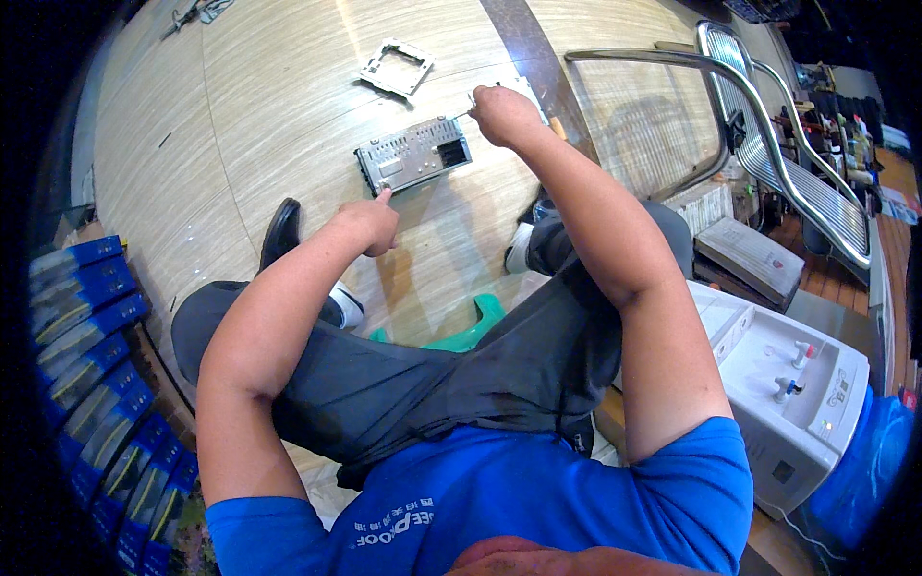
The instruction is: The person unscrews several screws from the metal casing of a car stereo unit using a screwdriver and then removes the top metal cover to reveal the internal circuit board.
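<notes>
A silvery metal electronics case (411,154), slotted and perforated, with a dark opening at its right end, lies on the tiled floor in front of me. The index finger of my left hand (370,226) is stretched out and touches the case's near left corner, while its other fingers are curled. Just beyond the case's far right corner, my right hand (506,117) is closed around a slim tool. Only a short bit of thin metal shaft (461,115) shows, pointing at that corner; the handle is hidden in my fist.
A pale rectangular frame (397,69) lies beyond the case. Beside my right hand is a whitish flat piece (521,93). A chrome-framed chair (740,106) and a white water dispenser (783,384) stand at right, blue boxes (96,336) at left. A green stool (471,326) shows beneath me.
</notes>
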`<state>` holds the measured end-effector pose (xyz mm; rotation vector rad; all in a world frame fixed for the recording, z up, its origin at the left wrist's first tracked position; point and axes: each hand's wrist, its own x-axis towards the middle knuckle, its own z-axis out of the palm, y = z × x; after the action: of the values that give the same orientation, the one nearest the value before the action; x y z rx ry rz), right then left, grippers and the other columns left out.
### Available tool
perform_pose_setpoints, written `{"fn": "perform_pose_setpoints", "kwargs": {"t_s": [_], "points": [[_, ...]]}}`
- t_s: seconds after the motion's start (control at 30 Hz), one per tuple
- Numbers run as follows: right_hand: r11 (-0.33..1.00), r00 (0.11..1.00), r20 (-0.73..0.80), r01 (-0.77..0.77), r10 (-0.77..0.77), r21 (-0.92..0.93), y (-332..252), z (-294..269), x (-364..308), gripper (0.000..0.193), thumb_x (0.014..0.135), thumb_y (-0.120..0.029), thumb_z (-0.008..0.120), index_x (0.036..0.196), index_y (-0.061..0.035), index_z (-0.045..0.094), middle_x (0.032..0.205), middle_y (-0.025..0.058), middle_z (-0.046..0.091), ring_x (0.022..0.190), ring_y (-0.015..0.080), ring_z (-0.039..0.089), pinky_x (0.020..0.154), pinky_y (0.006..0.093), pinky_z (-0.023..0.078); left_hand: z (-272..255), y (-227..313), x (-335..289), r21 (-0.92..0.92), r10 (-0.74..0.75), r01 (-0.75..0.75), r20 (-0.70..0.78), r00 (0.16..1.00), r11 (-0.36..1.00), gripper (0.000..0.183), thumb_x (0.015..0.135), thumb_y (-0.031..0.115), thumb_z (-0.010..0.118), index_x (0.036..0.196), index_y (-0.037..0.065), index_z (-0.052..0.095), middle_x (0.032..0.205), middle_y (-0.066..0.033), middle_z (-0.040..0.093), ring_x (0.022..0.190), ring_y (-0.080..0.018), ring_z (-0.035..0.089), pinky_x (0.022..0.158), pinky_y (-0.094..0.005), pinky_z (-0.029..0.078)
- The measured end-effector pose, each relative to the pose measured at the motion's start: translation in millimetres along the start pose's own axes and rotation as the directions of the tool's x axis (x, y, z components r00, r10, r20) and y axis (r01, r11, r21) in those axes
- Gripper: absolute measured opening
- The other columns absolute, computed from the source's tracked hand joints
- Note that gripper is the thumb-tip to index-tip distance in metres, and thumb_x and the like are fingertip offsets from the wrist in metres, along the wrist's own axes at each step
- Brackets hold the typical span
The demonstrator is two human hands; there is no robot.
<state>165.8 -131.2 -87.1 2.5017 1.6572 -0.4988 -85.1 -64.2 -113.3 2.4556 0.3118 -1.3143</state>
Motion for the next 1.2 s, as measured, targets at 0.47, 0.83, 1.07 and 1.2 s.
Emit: {"fn": "perform_pose_setpoints", "kwargs": {"t_s": [0.47, 0.83, 1.07, 1.2], "points": [[0.999, 0.999, -0.023, 0.044, -0.045, -0.024, 1.7, -0.8, 0.5, 0.024, 0.093, -0.021, 0.059, 0.103, -0.0001, 0.061, 0.1, 0.0223, 0.069, 0.098, 0.0377, 0.067, 0.083, 0.0461, 0.054, -4.1, 2.0, 0.2, 0.02, 0.003, -0.003, 0.003, 1.0, 1.0, 0.047, 0.094, 0.039, 0.062, 0.134, 0.013, 0.06, 0.163, -0.0133, 0.016, 0.124, -0.032, 0.058, 0.095, -0.0475, 0.051], [1.0, 0.998, -0.055, -0.019, 0.019, -0.001, 8.6, 3.9, 2.8, 0.032, 0.093, -0.028, 0.063, 0.108, 0.0002, 0.061, 0.103, 0.0214, 0.069, 0.101, 0.0363, 0.067, 0.083, 0.0455, 0.055, -4.3, 4.4, 3.3, 0.01, 0.0, 0.0, -0.002, 1.0, 1.0, 0.046, 0.095, 0.039, 0.061, 0.133, 0.013, 0.06, 0.164, -0.0122, 0.015, 0.126, -0.0313, 0.057, 0.097, -0.0494, 0.05], [1.0, 0.997, 0.081, -0.006, 0.008, -0.031, -8.4, -10.7, -1.6, 0.031, 0.095, -0.027, 0.06, 0.11, 0.0009, 0.06, 0.108, 0.021, 0.068, 0.101, 0.0364, 0.067, 0.085, 0.0449, 0.055, -1.1, 0.7, -3.8, -0.001, -0.012, 0.012, -0.005, 1.0, 1.0, 0.046, 0.096, 0.038, 0.06, 0.133, 0.012, 0.06, 0.163, -0.0124, 0.015, 0.126, -0.0319, 0.057, 0.097, -0.0486, 0.05], [1.0, 0.998, 0.059, -0.022, 0.022, 0.003, -6.5, -9.5, -1.9, 0.028, 0.094, -0.023, 0.058, 0.11, 0.0006, 0.059, 0.109, 0.0219, 0.068, 0.103, 0.0365, 0.066, 0.086, 0.0449, 0.054, -1.0, 0.2, -1.0, 0.004, -0.006, 0.006, 0.002, 1.0, 1.0, 0.046, 0.096, 0.038, 0.06, 0.134, 0.012, 0.059, 0.164, -0.0125, 0.015, 0.126, -0.0321, 0.057, 0.097, -0.0484, 0.05]]}}
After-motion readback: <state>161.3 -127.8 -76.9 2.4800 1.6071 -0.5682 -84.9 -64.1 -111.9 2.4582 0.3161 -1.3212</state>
